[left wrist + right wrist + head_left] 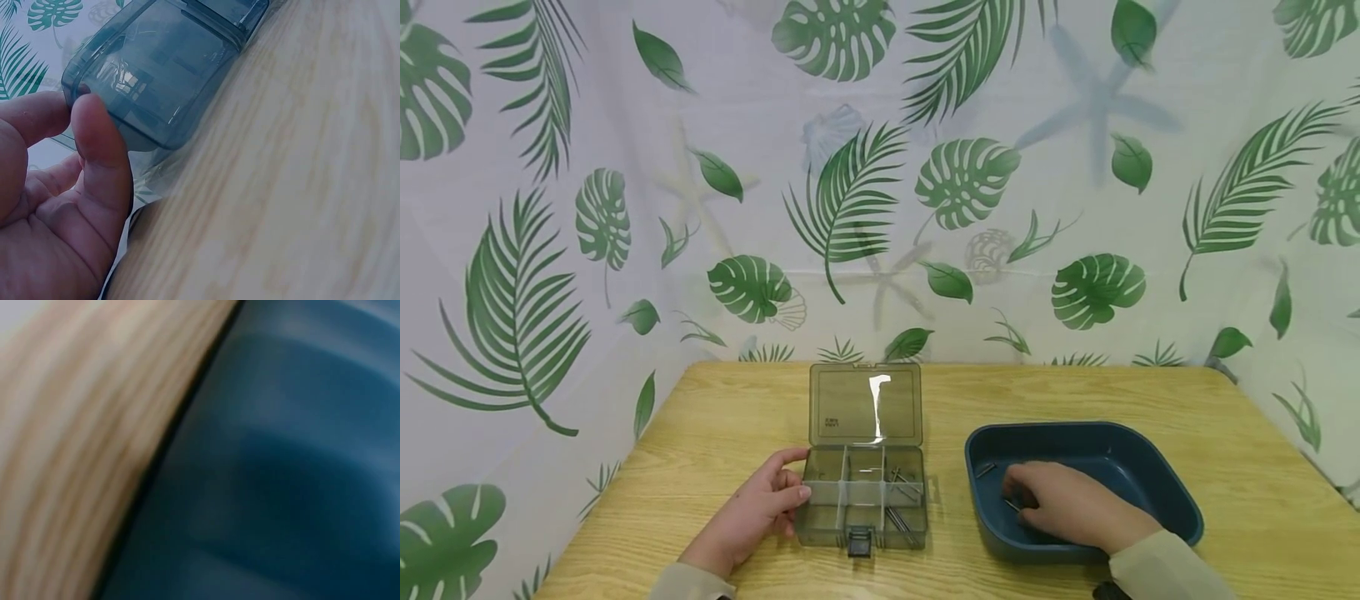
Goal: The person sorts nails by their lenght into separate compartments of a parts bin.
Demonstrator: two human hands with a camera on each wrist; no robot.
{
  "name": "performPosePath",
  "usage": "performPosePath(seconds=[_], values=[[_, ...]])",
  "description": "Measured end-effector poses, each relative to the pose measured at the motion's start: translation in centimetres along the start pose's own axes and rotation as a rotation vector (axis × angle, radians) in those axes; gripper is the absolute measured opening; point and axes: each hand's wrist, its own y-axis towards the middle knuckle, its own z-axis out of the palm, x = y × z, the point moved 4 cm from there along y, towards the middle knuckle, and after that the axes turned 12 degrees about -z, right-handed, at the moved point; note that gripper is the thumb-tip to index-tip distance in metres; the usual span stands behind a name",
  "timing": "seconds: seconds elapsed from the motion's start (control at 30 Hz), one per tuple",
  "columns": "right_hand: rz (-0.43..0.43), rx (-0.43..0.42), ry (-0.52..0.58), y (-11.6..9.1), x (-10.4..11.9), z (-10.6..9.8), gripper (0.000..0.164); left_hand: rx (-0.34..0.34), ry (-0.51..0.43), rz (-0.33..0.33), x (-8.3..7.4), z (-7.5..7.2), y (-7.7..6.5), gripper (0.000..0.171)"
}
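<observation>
A smoky clear compartment box [861, 492] stands on the table with its lid [865, 404] raised at the back. My left hand [760, 504] holds its left side; in the left wrist view, thumb and finger are at a corner of the box [156, 75]. Thin metal pins [898, 518] lie in the box's right compartments. My right hand [1063, 504] is down inside a dark blue basin [1157, 475], fingers bent. At its fingertips is a small metal pin [1012, 504]; whether they pinch it is unclear. Another pin [986, 470] lies at the basin's left.
The wooden table [745, 400] carries the box on the left and the basin on the right. A leaf-patterned cloth [880, 208] hangs behind and along the sides. In the blurred right wrist view, only the basin [281, 456] and wood grain show.
</observation>
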Motion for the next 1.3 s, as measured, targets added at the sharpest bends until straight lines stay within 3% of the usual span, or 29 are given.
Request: performPosePath(seconds=[0.43, 0.73, 1.07, 1.3], values=[[0.0, -0.011, -0.002, 0.0, 0.0, 0.2, 0.014, 0.001, -0.002, -0.009, 0.0, 0.0, 0.0, 0.067], [-0.033, -0.019, -0.039, -0.2, 0.4, 0.2, 0.025, 0.006, -0.005, -0.008, 0.0, 0.1, -0.1, 0.065], [0.028, -0.09, -0.032, -0.2, 0.7, -0.8, 0.014, 0.001, -0.003, -0.007, 0.0, 0.1, 0.0, 0.065], [-0.044, -0.148, -0.057, 0.0, 1.9, -2.0, 0.02, -0.003, -0.002, -0.009, 0.0, 0.0, 0.0, 0.066]])
